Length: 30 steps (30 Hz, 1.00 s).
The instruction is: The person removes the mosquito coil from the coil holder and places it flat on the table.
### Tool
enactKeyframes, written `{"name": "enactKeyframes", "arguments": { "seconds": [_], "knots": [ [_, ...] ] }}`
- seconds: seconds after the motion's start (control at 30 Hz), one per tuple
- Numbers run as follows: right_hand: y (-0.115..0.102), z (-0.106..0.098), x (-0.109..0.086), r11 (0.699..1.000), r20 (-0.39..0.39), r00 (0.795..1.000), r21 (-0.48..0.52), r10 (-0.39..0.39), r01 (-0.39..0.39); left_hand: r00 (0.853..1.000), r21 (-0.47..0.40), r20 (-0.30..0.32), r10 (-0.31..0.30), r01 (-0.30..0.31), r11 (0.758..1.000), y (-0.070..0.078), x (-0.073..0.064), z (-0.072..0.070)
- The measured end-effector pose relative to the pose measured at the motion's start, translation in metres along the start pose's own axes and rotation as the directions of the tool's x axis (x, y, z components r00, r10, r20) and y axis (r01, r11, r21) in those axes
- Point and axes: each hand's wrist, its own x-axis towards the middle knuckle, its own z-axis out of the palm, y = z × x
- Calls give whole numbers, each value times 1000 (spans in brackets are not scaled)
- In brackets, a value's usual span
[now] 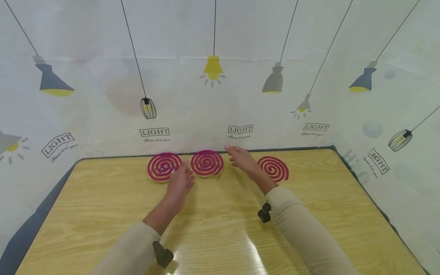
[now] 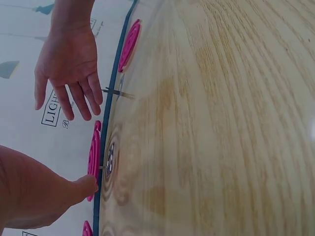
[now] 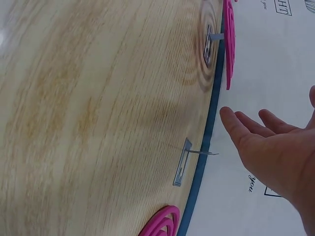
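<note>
Head view: Three magenta spirals, a left coil (image 1: pixel 164 165), a middle coil (image 1: pixel 206 163) and a right coil (image 1: pixel 271 168), are ranged along the far edge of a wood-grain bench (image 1: pixel 103 217). The left hand (image 1: pixel 180 182), empty with fingers loosely extended, is held between the left and middle coils; the right hand (image 1: pixel 243 160), also empty and wide, is held right of the middle one.

Left wrist view: The middle coil is seen raised off the surface. Its edge is overlapped by the left thumb, though contact cannot be told.

Right wrist view: A bare stand (image 3: pixel 187 148) is seen, prong upward, near the right coil, apparently lying flat. For good seating, a coil should be lifted level, supported on both sides and lowered gently at its centre; the thin spiral could snap if pressed or twisted.
</note>
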Motion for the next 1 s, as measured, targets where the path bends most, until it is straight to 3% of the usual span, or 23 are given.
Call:
{"name": "enactKeyframes", "arguments": {
  "seconds": [0.43, 0.67, 1.0],
  "knots": [
    [-2, 8, 9, 999, 10, 1000, -44, 17, -17, 991, 108, -133, -29, 43, 993, -6, 18, 4],
    [-3, 14, 13, 1000, 32, 999, 18, 13, -13, 975, 192, -223, -1, 45, 980, -8, 21, 7],
    [-3, 17, 15, 999, 31, 999, 17, 40, -40, 975, 192, -223, 12, 32, 981, -7, 27, 10]
  ]
}}
